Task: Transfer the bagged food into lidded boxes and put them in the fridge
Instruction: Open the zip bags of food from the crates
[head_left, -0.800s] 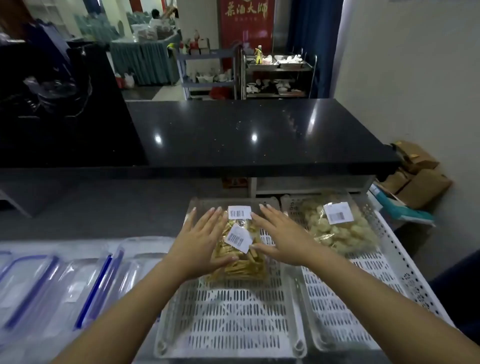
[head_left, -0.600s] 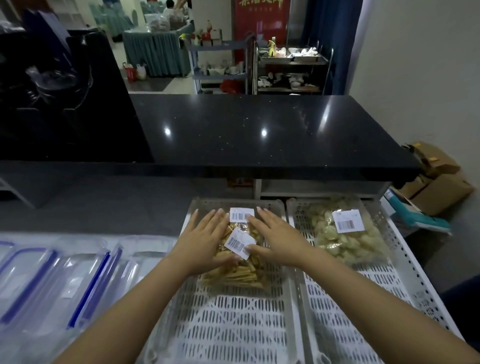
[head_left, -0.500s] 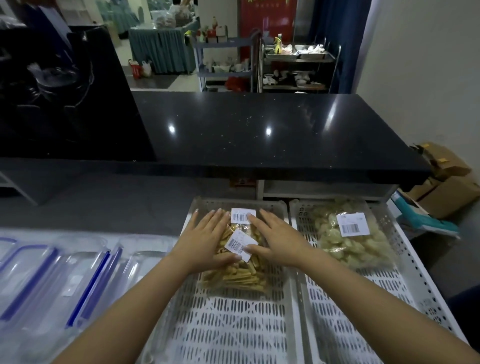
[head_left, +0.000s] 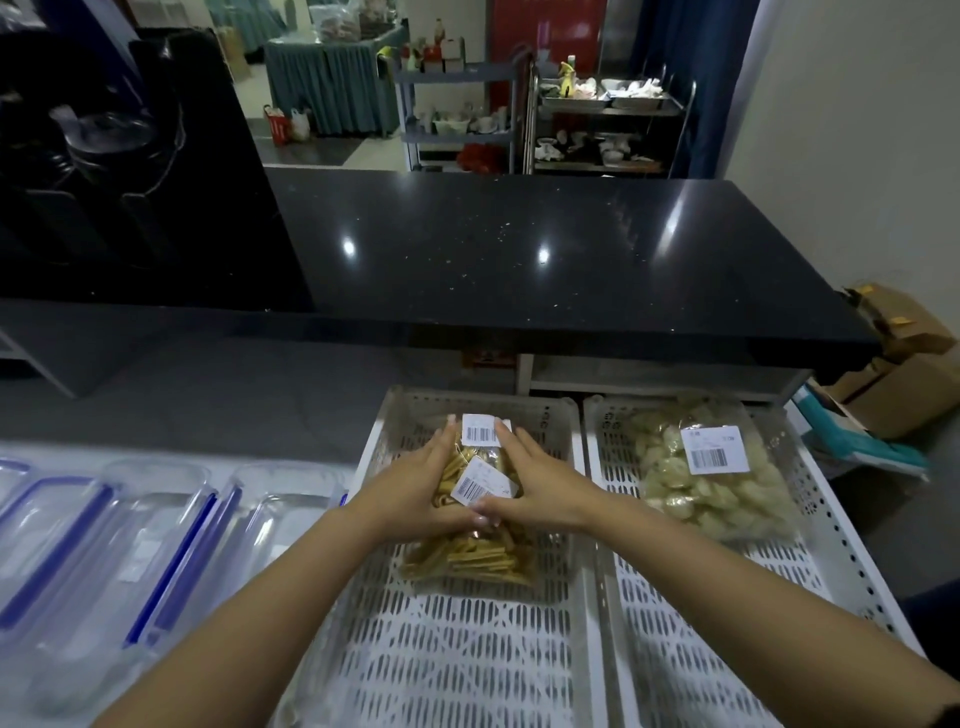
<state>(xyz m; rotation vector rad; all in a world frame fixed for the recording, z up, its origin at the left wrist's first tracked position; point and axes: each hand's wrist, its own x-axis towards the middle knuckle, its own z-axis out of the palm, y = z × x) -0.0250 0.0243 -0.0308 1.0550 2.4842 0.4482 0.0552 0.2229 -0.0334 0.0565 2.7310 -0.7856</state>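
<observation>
A glossy black counter runs across the far side, above a grey worktop. On the worktop sits a white perforated plastic tray, and in it lies a clear crinkly bag of yellow stick-shaped food bearing two barcode labels. The left hand and right hand clasp the bag's far half from either side, fingers curled round it and thumbs meeting on top. To the right, a second slotted tray holds a bag of pale round pieces. To the left lie clear, blue-trimmed lidded boxes.
</observation>
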